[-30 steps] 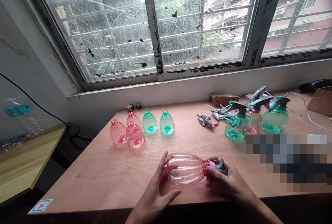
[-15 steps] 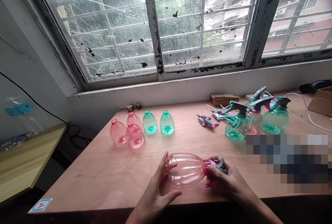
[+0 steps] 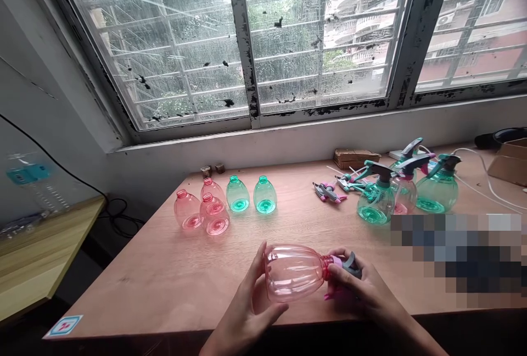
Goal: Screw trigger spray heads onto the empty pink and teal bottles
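A clear pink bottle (image 3: 293, 273) lies sideways above the table's near edge, its neck pointing right. My left hand (image 3: 251, 301) wraps the base end, thumb below and fingers partly hidden on the far side. At the neck, my right hand (image 3: 366, 284) grips the grey-and-pink spray head (image 3: 349, 263) between thumb and fingers. The spray head's collar meets the bottle's neck; how tightly it is screwed on, I cannot tell.
Pink bottles (image 3: 216, 223) and green bottles (image 3: 265, 195) without heads stand at back left. Loose spray heads (image 3: 328, 192) lie at back right beside bottles with heads fitted (image 3: 375, 202). Behind these are a brown cardboard piece (image 3: 356, 158) and a white cable (image 3: 489, 180).
The bottle has turned slightly about its long axis between my hands. Both hands stay in nearly the same place, and the left fingers show less through the plastic.
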A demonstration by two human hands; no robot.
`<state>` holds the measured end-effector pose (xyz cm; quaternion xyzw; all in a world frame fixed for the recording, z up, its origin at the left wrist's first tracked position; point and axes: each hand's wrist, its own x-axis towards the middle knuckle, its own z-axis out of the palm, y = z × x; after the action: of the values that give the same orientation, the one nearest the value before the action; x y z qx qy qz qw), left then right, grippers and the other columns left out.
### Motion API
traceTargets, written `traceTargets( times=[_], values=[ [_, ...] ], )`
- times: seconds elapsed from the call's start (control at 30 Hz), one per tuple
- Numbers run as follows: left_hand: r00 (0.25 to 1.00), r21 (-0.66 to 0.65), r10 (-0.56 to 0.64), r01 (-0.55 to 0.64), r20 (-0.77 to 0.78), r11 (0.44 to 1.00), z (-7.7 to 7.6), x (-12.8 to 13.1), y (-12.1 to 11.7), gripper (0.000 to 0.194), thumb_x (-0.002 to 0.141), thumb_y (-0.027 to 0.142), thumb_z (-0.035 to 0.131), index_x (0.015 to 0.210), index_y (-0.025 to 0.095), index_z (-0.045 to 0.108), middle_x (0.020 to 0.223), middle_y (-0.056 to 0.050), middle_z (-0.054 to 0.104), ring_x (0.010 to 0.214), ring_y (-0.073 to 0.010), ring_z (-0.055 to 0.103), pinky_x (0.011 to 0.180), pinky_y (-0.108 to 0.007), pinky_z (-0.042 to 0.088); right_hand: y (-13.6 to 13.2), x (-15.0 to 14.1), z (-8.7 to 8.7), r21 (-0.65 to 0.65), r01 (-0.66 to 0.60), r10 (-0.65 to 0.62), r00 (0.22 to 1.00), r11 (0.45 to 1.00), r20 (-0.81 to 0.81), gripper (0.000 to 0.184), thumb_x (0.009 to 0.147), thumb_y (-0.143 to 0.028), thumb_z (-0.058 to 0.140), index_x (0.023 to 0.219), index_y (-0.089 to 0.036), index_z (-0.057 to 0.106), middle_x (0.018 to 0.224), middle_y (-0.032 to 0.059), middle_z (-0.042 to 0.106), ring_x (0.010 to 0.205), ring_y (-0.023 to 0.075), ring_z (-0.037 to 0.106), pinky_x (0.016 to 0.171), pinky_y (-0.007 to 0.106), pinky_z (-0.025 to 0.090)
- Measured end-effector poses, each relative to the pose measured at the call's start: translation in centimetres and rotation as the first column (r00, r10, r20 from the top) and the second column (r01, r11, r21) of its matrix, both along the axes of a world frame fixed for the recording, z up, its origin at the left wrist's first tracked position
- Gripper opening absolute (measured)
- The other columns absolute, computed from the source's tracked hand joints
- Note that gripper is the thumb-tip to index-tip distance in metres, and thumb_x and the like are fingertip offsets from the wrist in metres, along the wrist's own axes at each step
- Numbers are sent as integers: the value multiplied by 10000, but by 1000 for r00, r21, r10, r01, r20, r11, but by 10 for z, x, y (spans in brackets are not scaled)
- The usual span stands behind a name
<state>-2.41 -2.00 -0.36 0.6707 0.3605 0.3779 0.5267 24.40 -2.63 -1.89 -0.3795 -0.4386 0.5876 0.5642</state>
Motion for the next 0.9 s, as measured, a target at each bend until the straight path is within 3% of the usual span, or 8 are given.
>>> traceTargets(
  times=[0.1, 0.2, 0.37, 0.47, 0.53, 0.63, 0.8, 0.9],
  values=[
    [1000, -1, -3, 3, 27, 1000, 1, 0, -1, 1171, 783, 350, 834, 1598, 361, -6, 1668, -86, 264, 1517, -320, 273, 1251, -488, 202, 0, 0, 0, -13, -1, 1, 1000, 1000, 4, 391, 799, -461, 805, 975, -171, 610, 671, 7, 724, 562, 185, 689, 619, 335, 590],
    [1000, -20, 16, -16, 22, 1000, 3, 0, 0, 1129, 782, 355, 832, 1606, 318, 62, 1679, -83, 235, 1550, -314, 161, 1267, -481, 133, -1, 0, 1, -12, 0, 0, 1000, 1000, 12, 376, 798, -451, 810, 956, -169, 620, 671, 5, 722, 560, 178, 689, 612, 318, 583],
    [999, 116, 5, 1, -47, 993, -1, -1, 2, 896, 876, 276, 741, 1570, 432, 196, 1685, 3, 223, 1548, -273, 191, 1269, -475, 121, -1, -1, 4, -22, 7, -7, 1000, 1000, -7, 391, 776, -454, 827, 960, -175, 624, 672, -6, 719, 546, 171, 687, 596, 303, 574],
    [999, 108, 1, 4, -48, 994, -3, -2, 3, 1027, 826, 247, 795, 1561, 492, 121, 1684, 40, 223, 1553, -258, 170, 1271, -466, 97, -2, -1, 4, -16, 4, -4, 1000, 1000, 11, 386, 791, -460, 812, 966, -172, 622, 650, -4, 716, 551, 175, 685, 606, 308, 573],
    [999, 44, 7, -5, -38, 999, -4, -3, 3, 1171, 749, 257, 864, 1575, 457, 58, 1684, 16, 227, 1553, -274, 165, 1269, -464, 109, -1, -1, 3, -17, -1, 1, 1000, 1000, 23, 387, 792, -458, 810, 971, -170, 623, 655, 1, 719, 560, 181, 688, 610, 313, 572],
    [999, 2, 22, -22, -37, 1000, -3, -3, 4, 1069, 784, 323, 832, 1594, 364, 135, 1679, -34, 245, 1551, -296, 163, 1267, -463, 139, -1, 0, 1, -17, -6, 6, 1000, 1000, 26, 383, 789, -449, 814, 969, -170, 623, 674, 6, 730, 557, 180, 693, 611, 309, 565],
    [996, 190, 27, -9, -90, 982, -5, -3, 4, 869, 889, 261, 721, 1572, 422, 207, 1678, -3, 247, 1542, -286, 210, 1270, -478, 130, -1, 0, 0, -8, -15, 15, 1000, 1000, 12, 376, 807, -451, 800, 978, -173, 614, 648, -3, 725, 555, 173, 690, 621, 298, 564],
    [995, 192, 25, -6, -94, 981, -6, -4, 3, 912, 887, 240, 726, 1573, 446, 162, 1678, 6, 246, 1545, -277, 200, 1271, -485, 102, -1, -1, 1, -12, -6, 6, 1000, 1000, 5, 383, 794, -459, 809, 969, -177, 618, 653, -10, 717, 558, 176, 691, 624, 303, 569]
  ],
)
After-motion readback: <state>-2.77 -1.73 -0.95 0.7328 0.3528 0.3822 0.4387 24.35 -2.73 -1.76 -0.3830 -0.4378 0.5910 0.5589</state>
